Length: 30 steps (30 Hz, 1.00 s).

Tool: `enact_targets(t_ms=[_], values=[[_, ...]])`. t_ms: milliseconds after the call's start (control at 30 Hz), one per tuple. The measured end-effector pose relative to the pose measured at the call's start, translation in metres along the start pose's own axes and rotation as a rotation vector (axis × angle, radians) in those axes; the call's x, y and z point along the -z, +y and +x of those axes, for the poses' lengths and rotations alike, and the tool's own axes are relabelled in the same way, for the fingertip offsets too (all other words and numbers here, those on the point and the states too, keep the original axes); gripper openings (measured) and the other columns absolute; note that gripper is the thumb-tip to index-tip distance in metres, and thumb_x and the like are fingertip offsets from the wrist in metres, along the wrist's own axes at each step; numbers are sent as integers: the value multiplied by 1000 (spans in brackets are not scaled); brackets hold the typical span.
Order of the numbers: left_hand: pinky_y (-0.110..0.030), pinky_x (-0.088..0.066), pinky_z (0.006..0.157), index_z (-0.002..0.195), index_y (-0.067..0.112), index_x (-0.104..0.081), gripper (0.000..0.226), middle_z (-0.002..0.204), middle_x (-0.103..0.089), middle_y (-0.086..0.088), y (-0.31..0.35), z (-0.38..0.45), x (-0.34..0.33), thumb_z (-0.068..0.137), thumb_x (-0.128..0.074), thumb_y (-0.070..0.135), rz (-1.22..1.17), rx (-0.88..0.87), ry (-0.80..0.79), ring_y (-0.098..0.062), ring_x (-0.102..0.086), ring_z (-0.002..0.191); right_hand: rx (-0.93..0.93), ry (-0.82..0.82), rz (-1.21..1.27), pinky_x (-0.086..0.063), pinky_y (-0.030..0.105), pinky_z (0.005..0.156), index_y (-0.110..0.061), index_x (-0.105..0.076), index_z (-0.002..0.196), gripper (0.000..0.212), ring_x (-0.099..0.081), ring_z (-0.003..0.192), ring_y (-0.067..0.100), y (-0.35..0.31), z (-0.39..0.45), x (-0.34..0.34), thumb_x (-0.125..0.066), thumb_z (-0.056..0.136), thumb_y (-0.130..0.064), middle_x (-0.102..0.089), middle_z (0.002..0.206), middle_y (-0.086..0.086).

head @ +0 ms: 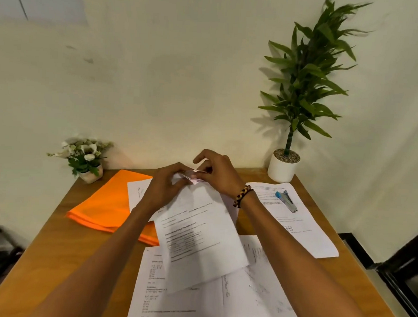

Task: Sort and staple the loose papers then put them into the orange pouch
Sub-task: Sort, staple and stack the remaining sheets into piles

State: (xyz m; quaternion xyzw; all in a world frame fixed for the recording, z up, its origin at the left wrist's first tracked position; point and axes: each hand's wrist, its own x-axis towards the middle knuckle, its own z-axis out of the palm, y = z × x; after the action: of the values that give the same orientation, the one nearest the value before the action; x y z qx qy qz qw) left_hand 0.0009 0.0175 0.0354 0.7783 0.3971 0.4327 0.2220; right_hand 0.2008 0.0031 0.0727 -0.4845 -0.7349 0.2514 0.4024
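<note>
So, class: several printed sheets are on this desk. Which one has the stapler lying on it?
The sheet at the far right, by the tall potted plant. The blue-and-silver stapler rests on it alone; neither hand touches it.

printed text on the papers (199,233) too blurred to read.

The wooden table (54,225) carries an orange pouch (108,206), loose papers (256,289), a flower pot (91,175) and a potted plant (282,169).

Matt paper sheets (199,233), orange cloth pouch (108,206) — smooth wood table (60,242).
</note>
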Motion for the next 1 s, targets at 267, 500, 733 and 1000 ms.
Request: enact_targets(t_ms=[267, 500, 733, 1000], values=[[-28, -52, 66, 93, 14, -71, 16, 86, -74, -1, -12, -1, 22, 90, -77, 29, -223, 186, 260, -19, -68, 80, -34, -183, -432, -50, 40, 72, -30, -50, 122, 59, -60, 96, 21, -14, 9, 4, -66, 81, -69, -65, 108, 0], [-22, -51, 82, 116, 18, -62, 38, 117, -56, -2, -23, -1, 27, 89, -73, 43, -85, 134, 370, -3, -57, 105, 64, -173, -891, -36, 37, 71, -23, -50, 128, 31, -59, 99, 37, -47, 23, 2, -55, 98, -20, -58, 113, 11], [-22, -58, 81, 119, 29, -63, 29, 112, -71, 6, -10, -5, 42, 92, -74, 27, -300, 198, 216, -6, -69, 101, 204, -263, -1018, -39, 36, 65, -21, -55, 111, 18, -62, 87, 33, -79, 39, 7, -56, 96, -12, -53, 92, 3], [-39, -61, 82, 121, 17, -66, 33, 113, -74, -4, -28, -12, 41, 91, -76, 25, -482, 322, 444, -19, -71, 104, 37, -304, -1067, -38, 35, 71, -20, -53, 124, 47, -62, 101, 32, -68, 43, 10, -74, 87, -39, -56, 117, 7]])
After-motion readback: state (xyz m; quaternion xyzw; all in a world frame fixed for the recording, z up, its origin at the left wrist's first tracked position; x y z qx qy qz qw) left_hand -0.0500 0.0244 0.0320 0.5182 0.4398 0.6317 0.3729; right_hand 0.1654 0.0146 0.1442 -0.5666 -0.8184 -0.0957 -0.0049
